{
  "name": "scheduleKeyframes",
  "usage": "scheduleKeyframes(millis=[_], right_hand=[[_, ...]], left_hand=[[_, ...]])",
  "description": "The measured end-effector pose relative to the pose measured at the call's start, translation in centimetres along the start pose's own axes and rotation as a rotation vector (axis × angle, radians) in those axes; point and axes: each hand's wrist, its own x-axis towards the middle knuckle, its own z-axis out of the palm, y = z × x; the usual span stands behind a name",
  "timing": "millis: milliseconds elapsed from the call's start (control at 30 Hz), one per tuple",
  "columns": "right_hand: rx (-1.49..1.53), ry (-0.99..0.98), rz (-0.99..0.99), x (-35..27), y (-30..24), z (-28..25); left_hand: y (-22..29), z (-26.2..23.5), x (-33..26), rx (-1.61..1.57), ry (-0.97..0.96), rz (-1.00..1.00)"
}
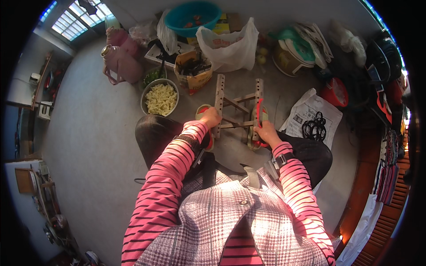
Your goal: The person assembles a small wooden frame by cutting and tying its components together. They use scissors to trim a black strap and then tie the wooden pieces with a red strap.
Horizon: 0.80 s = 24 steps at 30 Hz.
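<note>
A small wooden frame (219, 93) stands between my feet, with two long rails full of holes and bars linking them. My left hand (211, 118) is closed round the near part of its left rail. Toward the near end of the right rail, my right hand (267, 134) is closed on the wood, partly hiding it. A red strip (260, 106) runs along this right rail, and some red also shows under the right hand; whether the fingers grip it too I cannot tell. My sandals are on either side beneath the frame.
Left of the frame is a metal bowl of pale chopped food (160, 98). Behind stand a carton of dark pieces (193, 73), a white plastic bag (228, 51), a teal basin (177, 20) and pink flasks (126, 64). To the right, black cords (314, 128) lie on a white sack (306, 108).
</note>
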Motion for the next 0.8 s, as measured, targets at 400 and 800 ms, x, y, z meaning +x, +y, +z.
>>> scheduleKeyframes(millis=[400, 800], right_hand=[[-0.01, 0.001, 0.056, 0.6, 1.3, 0.3], [-0.098, -0.03, -0.118, -0.5, -1.3, -0.9]], left_hand=[[0.5, 0.0, -0.3, 0.082, -0.002, 0.01], [1.5, -0.5, -1.5, 0.192, 0.062, 0.227]])
